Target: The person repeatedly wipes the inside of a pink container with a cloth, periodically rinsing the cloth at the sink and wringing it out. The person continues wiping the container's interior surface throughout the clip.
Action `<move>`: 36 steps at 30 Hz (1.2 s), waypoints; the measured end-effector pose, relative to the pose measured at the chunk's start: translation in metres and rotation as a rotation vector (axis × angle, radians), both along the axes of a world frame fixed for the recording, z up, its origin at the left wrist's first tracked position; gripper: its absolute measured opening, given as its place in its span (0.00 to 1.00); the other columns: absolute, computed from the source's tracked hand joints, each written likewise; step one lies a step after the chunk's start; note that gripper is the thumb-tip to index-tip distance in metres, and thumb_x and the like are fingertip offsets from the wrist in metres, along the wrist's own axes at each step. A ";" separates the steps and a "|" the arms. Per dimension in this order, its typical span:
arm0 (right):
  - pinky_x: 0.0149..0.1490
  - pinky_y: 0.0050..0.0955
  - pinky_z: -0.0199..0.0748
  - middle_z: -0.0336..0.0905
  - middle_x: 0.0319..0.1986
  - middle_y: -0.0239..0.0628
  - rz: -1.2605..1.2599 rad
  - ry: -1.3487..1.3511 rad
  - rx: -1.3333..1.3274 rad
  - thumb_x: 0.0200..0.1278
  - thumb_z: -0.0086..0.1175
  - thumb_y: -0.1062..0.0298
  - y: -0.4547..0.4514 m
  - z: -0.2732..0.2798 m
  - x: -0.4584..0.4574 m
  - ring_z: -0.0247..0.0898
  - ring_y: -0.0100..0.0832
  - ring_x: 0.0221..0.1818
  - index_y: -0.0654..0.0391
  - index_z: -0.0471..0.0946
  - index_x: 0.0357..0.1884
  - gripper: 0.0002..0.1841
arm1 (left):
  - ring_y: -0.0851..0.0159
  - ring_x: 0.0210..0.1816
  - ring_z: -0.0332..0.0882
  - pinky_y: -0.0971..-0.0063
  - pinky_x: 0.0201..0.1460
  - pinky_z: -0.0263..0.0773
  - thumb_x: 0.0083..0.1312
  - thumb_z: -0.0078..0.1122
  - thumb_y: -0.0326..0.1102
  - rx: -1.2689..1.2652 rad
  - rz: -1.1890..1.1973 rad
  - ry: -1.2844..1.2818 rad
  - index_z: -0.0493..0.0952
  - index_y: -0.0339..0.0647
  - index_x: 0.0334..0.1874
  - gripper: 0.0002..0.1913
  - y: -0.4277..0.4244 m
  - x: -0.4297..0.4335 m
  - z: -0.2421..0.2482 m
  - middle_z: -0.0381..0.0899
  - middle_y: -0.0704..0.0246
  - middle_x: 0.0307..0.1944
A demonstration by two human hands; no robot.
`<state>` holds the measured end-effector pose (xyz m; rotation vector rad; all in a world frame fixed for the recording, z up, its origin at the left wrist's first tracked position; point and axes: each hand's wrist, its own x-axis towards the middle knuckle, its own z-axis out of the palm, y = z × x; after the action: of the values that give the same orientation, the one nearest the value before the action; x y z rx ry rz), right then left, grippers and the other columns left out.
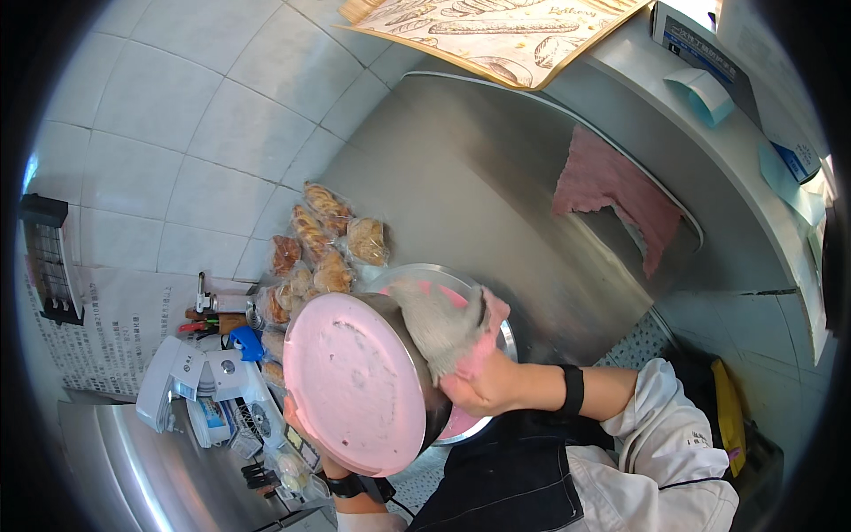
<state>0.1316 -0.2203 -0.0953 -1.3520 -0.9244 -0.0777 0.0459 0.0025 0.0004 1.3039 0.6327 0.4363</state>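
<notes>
A metal mixing bowl point(435, 399) is tipped on its side, its pink base point(356, 386) turned up towards me. My left hand point(302, 425) grips the bowl from its left side, mostly hidden behind the base. My right hand point(479, 386) holds a cloth, grey point(432, 326) on one face and pink on the other, against the bowl's metal wall. Behind it lies a second round metal bowl point(508, 339) with pink showing inside its rim; the tilted bowl and cloth cover most of it.
Bagged breads point(319, 239) sit along the tiled wall on the steel counter point(452, 179). A pink cloth point(611, 186) lies at the counter's right. Above are a bakery-print sheet point(505, 26) and a shelf point(744, 179) with a glove box point(705, 53). A blowtorch point(223, 302) stands left.
</notes>
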 end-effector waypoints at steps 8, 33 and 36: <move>0.72 0.32 0.45 0.66 0.61 0.37 -0.063 -0.467 -0.198 0.66 0.43 0.49 -0.006 -0.047 -0.046 0.54 0.31 0.68 0.55 0.67 0.62 0.27 | 0.62 0.53 0.73 0.64 0.55 0.71 0.68 0.40 0.59 0.045 -0.051 0.034 0.68 0.39 0.61 0.31 0.004 0.002 0.000 0.74 0.64 0.53; 0.37 0.37 0.65 0.70 0.19 0.41 -0.031 0.414 0.228 0.74 0.29 0.62 0.007 0.055 -0.003 0.68 0.43 0.27 0.62 0.68 0.20 0.24 | 0.64 0.44 0.75 0.69 0.49 0.72 0.71 0.39 0.51 0.067 -0.024 0.010 0.73 0.39 0.54 0.23 0.003 0.007 0.004 0.76 0.66 0.46; 0.34 0.34 0.67 0.69 0.18 0.40 0.021 0.480 0.190 0.75 0.28 0.60 0.009 0.050 0.001 0.67 0.41 0.24 0.62 0.66 0.19 0.26 | 0.64 0.43 0.76 0.69 0.47 0.73 0.71 0.39 0.50 0.046 -0.027 0.013 0.73 0.38 0.53 0.23 0.001 0.009 0.006 0.77 0.66 0.45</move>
<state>0.1323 -0.2117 -0.0451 -1.1149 -0.5112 0.1664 0.0549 0.0036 0.0060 1.3580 0.6178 0.4227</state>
